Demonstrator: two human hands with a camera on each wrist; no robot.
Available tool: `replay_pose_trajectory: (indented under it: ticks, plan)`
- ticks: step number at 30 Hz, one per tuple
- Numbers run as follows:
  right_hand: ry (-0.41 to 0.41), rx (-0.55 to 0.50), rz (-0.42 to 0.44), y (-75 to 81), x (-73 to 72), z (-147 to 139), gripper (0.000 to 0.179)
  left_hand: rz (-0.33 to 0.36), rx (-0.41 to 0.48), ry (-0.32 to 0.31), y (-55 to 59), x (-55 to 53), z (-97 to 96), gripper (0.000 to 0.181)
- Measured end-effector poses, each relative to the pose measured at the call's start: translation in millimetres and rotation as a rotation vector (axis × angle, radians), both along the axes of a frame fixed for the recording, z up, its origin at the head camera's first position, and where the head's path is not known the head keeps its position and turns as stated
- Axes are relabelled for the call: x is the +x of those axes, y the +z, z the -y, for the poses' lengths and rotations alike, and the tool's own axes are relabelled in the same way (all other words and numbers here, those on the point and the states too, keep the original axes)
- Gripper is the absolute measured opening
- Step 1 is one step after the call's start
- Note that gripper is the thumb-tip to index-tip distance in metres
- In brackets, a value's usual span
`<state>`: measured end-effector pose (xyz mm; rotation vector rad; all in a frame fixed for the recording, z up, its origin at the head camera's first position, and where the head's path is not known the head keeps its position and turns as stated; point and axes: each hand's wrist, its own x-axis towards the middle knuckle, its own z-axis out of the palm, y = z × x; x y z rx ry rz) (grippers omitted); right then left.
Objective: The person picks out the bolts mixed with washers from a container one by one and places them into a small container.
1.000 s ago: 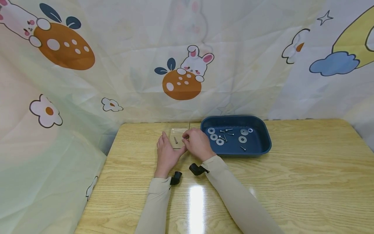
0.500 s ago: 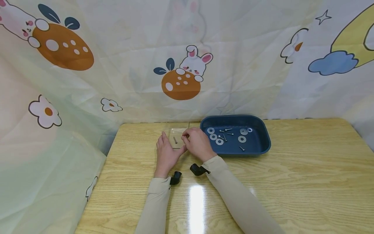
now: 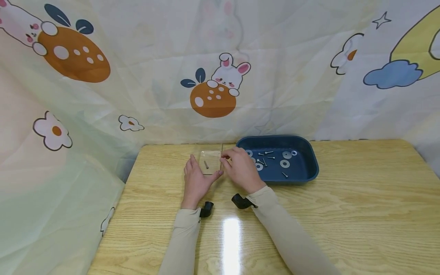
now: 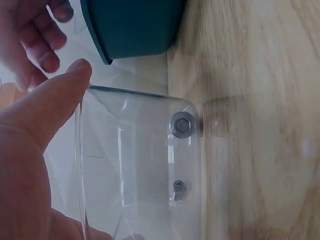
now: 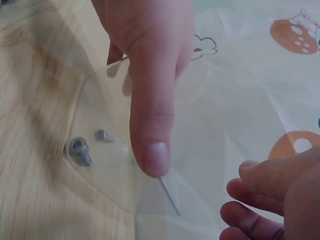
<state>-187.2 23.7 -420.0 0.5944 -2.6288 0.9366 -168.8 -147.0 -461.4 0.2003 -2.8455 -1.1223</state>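
Right hand [image 3: 242, 169] shifts toward tray [image 3: 304, 167], loose, empty; left hand [image 3: 197, 181], spread, steadies box [image 3: 213, 160]; placing seems done, next likely another pick.

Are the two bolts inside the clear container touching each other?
Apart. The right wrist view shows a plain gap between the bigger bolt and the smaller bolt; the left wrist view shows their heads separated too.

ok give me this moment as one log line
left hand: holds box | right hand: beside box, seemingly empty | box: two screws | tray: more screws, washers
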Motion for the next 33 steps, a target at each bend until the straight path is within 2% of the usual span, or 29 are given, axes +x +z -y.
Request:
replay_pose_trajectory:
  ticks: [9, 19, 33]
  plan:
    - [-0.041, 0.006, -0.021, 4.9, 6.8, -17.2, 0.014, 0.013, 0.018, 0.000, 0.5, 0.0, -0.2, 0.130]
    - [-0.080, -0.004, -0.018, 3.5, 12.6, -35.6, 0.016, -0.001, 0.016, -0.001, 0.1, 0.7, -0.4, 0.129]
    - [-0.116, -0.018, 0.034, 5.0, 21.1, -68.7, 0.021, -0.003, 0.014, 0.003, 0.5, 0.0, -1.0, 0.129]
